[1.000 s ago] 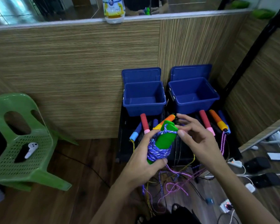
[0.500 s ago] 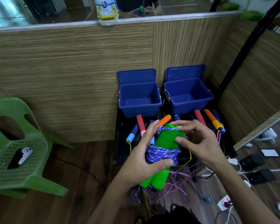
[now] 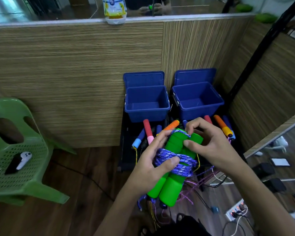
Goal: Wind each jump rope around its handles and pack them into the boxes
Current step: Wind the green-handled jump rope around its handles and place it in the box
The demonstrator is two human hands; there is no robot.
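Observation:
My left hand grips a pair of green foam handles, thumb pressed over the purple-and-white rope wound around their middle. My right hand pinches the rope's end at the top of the handles. Two open blue boxes stand behind, the left box and the right box, both showing bare floors. More jump ropes lie on the black platform: a red-and-pink handle, an orange handle, an orange-and-yellow handle.
A green plastic chair with a white controller stands at left. Wood-grain partition walls rise behind and to the right. Loose purple and pink cords, cables and a power strip lie on the wooden floor.
The bundle has been lifted and tilted more upright, its lower handle ends now showing below my left hand. My right hand has moved onto the top of the handles with the rope end.

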